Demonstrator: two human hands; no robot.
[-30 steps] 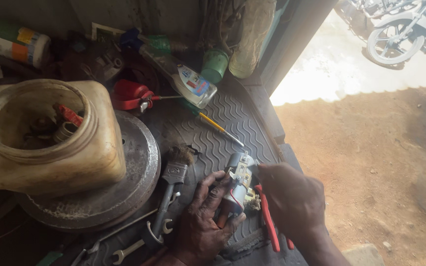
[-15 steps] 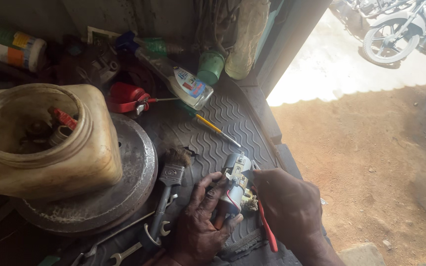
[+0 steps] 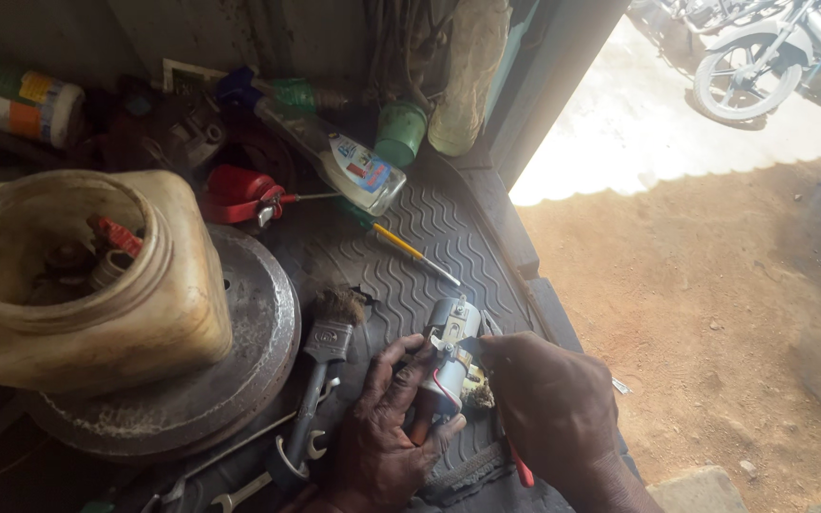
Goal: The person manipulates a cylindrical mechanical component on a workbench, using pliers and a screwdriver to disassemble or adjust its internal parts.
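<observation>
Left hand (image 3: 387,432): palm up, fingers curled around one small grey motor part (image 3: 450,356), cradling it from below over the ribbed rubber mat (image 3: 410,275). Right hand (image 3: 548,408): knuckles up, fingertips pinched at the part's right side; what they pinch cannot be told. A red-handled tool (image 3: 522,468) shows beneath this hand.

Nearby: one paintbrush (image 3: 330,332), one yellow-handled screwdriver (image 3: 415,255), two spanners (image 3: 277,470), one cut plastic jug (image 3: 87,285) on one metal disc (image 3: 239,370).
</observation>
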